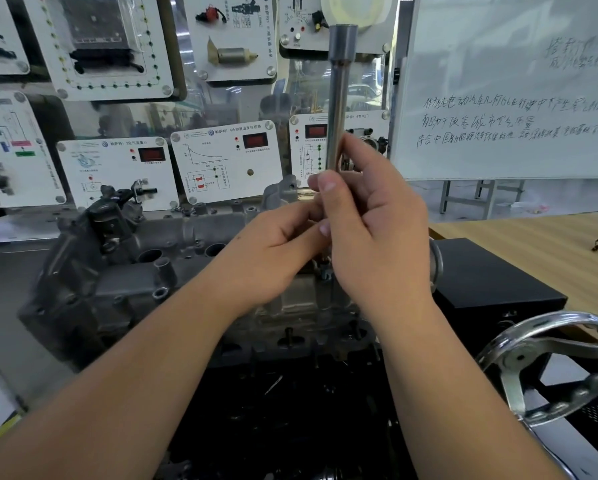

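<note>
Head view shows both hands raised over a cylinder head (124, 271) clamped on a stand at the near edge of the desk. The right hand (370, 230) is wrapped round the lower part of a long metal tube (339, 98), thumb across its front, holding it upright in the air above the right end of the casting. The left hand (273, 251) comes in from the left with curled fingers and pinches the tube just below the right thumb. The tube's bottom end is hidden behind the hands, so I cannot tell whether it carries anything.

The likely risk is misalignment. The grip sits low and the long upper part is unsupported, so a small wrist tilt could bring the tube down crooked and jam or scar a bore. A loose pinch could also let it slip onto the casting or strike the handwheel (550, 362) to the near right.
</note>
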`<state>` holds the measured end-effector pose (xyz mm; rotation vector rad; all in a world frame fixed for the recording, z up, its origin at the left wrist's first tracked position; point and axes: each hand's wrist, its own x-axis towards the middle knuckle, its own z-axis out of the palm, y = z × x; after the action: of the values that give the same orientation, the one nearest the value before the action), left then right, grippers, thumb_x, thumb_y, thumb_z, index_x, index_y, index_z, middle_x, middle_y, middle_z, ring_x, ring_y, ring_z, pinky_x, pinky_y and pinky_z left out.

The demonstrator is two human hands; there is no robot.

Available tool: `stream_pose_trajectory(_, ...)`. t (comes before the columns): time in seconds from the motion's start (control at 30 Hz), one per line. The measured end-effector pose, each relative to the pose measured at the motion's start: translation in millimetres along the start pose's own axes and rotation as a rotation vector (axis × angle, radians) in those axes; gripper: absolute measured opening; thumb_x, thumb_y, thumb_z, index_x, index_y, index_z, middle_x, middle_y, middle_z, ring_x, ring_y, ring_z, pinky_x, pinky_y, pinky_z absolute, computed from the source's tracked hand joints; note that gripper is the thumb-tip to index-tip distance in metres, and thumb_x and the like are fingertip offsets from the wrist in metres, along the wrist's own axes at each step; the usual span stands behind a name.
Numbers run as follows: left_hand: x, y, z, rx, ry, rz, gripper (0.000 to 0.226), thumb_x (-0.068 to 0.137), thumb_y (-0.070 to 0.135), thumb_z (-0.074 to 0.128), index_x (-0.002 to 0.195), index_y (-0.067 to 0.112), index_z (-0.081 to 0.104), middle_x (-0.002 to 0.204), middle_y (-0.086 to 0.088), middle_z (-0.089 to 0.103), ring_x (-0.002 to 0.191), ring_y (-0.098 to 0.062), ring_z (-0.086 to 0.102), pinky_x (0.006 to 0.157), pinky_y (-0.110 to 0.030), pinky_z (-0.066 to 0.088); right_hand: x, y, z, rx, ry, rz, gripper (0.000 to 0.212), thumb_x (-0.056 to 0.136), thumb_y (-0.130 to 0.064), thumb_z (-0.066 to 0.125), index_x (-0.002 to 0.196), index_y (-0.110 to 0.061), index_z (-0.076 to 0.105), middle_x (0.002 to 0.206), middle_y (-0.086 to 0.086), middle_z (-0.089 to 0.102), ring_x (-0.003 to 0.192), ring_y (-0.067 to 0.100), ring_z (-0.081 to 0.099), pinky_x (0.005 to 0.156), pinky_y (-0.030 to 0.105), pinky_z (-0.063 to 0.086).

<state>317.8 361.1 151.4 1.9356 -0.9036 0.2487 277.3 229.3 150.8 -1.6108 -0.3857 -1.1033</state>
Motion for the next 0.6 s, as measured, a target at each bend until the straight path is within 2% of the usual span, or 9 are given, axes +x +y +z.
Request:
stream_pose_trajectory(0.1,-0.2,0.7,0.0,0.002,-0.006,0.022,0.037,0.095,0.057,0.052,0.116,0.031,0.069,0.107,-0.004,0.076,0.103,-0.032,0.07,0.092,-0.059,0.055,0.5,1.1,0.2,0.017,-0.005,-0.005,0.044,0.099,-0.029,0.056,0.142,-0.024,0.055,0.098,-0.016,0.075,0.085,0.002,0.07,0.08,0.031,0.058)
stream_pose_trajectory(0.2,0.8,0.9,1.4,-0.001,-0.012,0.05,0.032,0.093,0.054,0.055,0.119,0.041,0.066,0.11,-0.011,0.074,0.104,-0.04,0.069,0.09,-0.061,0.056,0.8,0.4,1.0,0.005,-0.006,-0.031,0.034,0.096,-0.03,0.065,0.129,-0.022,0.067,0.096,-0.022,0.071,0.092,-0.003,0.068,0.08,0.019,0.055)
stream_pose_trajectory(0.33,-0.1,2.5,3.2,-0.023,-0.01,0.033,0.039,0.089,0.057,0.056,0.119,0.034,0.065,0.112,-0.02,0.071,0.106,-0.044,0.066,0.091,-0.063,0.054,1.2,-0.7,0.8,-0.036,0.006,-0.043,0.019,0.096,-0.027,0.065,0.112,-0.023,0.075,0.086,-0.022,0.068,0.086,0.001,0.067,0.076,0.02,0.054)
stream_pose_trajectory(0.43,-1.0,1.8,1.8,-0.036,-0.019,0.025,0.038,0.093,0.058,0.05,0.119,0.035,0.065,0.112,-0.014,0.073,0.108,-0.041,0.067,0.096,-0.064,0.052,1.2,-0.7,0.4,-0.063,-0.016,-0.041,0.03,0.099,-0.029,0.058,0.125,-0.021,0.07,0.085,-0.024,0.066,0.081,0.001,0.067,0.073,0.017,0.053)
stream_pose_trajectory(0.5,-0.3,1.1,0.8,-0.029,-0.027,0.038,0.038,0.094,0.058,0.049,0.122,0.037,0.064,0.112,-0.012,0.074,0.109,-0.04,0.067,0.096,-0.063,0.051,1.1,-1.0,0.3,-0.037,-0.029,-0.025,0.039,0.1,-0.03,0.055,0.137,-0.022,0.062,0.087,-0.024,0.068,0.083,0.005,0.069,0.075,0.021,0.056)
stream_pose_trajectory(0.6,0.9,0.6,2.1,-0.023,-0.032,0.065,0.03,0.095,0.051,0.052,0.12,0.044,0.066,0.109,-0.015,0.074,0.103,-0.043,0.068,0.091,-0.063,0.054,0.4,-1.0,1.5,-0.014,-0.026,-0.029,0.041,0.099,-0.031,0.06,0.138,-0.022,0.06,0.092,-0.023,0.068,0.092,0.0,0.068,0.079,0.016,0.054)
